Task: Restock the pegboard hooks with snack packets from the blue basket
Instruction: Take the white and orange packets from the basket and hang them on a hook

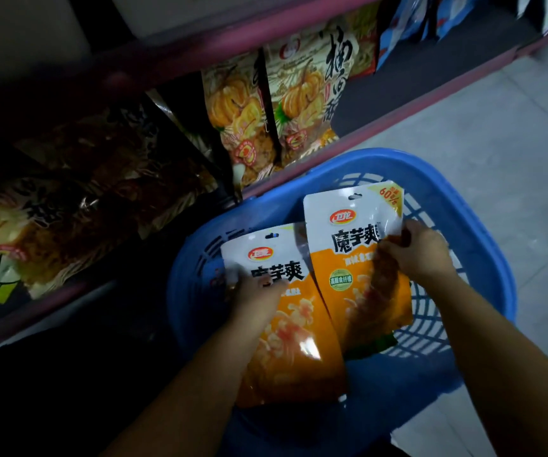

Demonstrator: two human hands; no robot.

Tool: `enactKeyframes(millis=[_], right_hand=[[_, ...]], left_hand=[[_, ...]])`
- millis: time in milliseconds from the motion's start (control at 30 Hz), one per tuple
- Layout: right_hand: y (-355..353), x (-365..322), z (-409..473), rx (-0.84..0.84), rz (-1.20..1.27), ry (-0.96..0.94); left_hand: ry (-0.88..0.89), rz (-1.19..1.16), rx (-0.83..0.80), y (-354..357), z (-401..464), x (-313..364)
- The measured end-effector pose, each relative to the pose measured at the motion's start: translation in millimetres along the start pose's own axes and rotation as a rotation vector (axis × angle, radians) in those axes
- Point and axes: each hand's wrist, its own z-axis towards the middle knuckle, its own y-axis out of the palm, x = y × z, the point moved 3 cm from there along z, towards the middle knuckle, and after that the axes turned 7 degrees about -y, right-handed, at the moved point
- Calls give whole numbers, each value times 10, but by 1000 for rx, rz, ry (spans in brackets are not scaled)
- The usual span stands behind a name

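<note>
A blue basket (483, 232) stands on the floor beside a low shelf. Over it I hold two white-and-orange snack packets. My left hand (259, 291) grips the left packet (292, 338) at its left edge, near the top. My right hand (414, 252) pinches the right packet (355, 255) at its right edge; this packet is raised a little higher and overlaps the left one. Each packet has a hang hole at its top. No pegboard hooks are in view.
The pink-edged shelf (381, 127) carries upright pumpkin-print snack bags (302, 90) and dark bags (78, 179) lying to the left. Blue packs (407, 24) sit at the far end. Grey tiled floor (513, 120) lies to the right.
</note>
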Motion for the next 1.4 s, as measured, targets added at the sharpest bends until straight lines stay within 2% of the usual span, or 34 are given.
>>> enactKeyframes(millis=[67, 167, 267, 400, 433, 600, 700, 767, 833, 900, 967, 1067, 1167, 1267, 1333, 1400], right_hand=[[41, 51, -30, -81, 75, 29], [133, 156, -37, -147, 232, 111], [180, 183, -33, -157, 422, 170], [182, 203, -105, -186, 602, 182], [175, 200, -125, -188, 634, 181], [152, 152, -146, -208, 705, 239], [140, 94, -152, -228, 705, 241], [117, 66, -164, -231, 722, 245], [84, 42, -178, -241, 731, 244], [35, -4, -175, -241, 714, 255], [-31, -76, -153, -234, 696, 250], [-210, -242, -151, -230, 691, 150], [-558, -377, -251, -109, 744, 93], [-1031, -509, -459, 77, 893, 164], [-1366, -672, -663, 102, 902, 186], [-1741, -912, -897, 69, 895, 177]], left_hand=[[46, 193, -7, 24, 45, 45], [172, 453, 220, -62, 108, 28], [187, 331, 276, -80, 120, -56], [143, -66, 237, -147, 149, -67], [149, -103, 235, -177, 134, -59], [286, 49, 310, -267, -42, -23], [539, 146, 346, -284, -277, 16], [647, 177, 347, -274, -421, 25], [530, 27, 216, -275, -437, 37], [331, -155, -14, -229, -342, 52], [251, -128, -109, -179, -299, 121], [170, -243, -121, -189, -339, 191], [104, -429, -200, -316, -474, 286], [151, -546, -252, -542, -823, 479], [206, -552, -225, -723, -1203, 645], [285, -545, -126, -957, -1675, 847]])
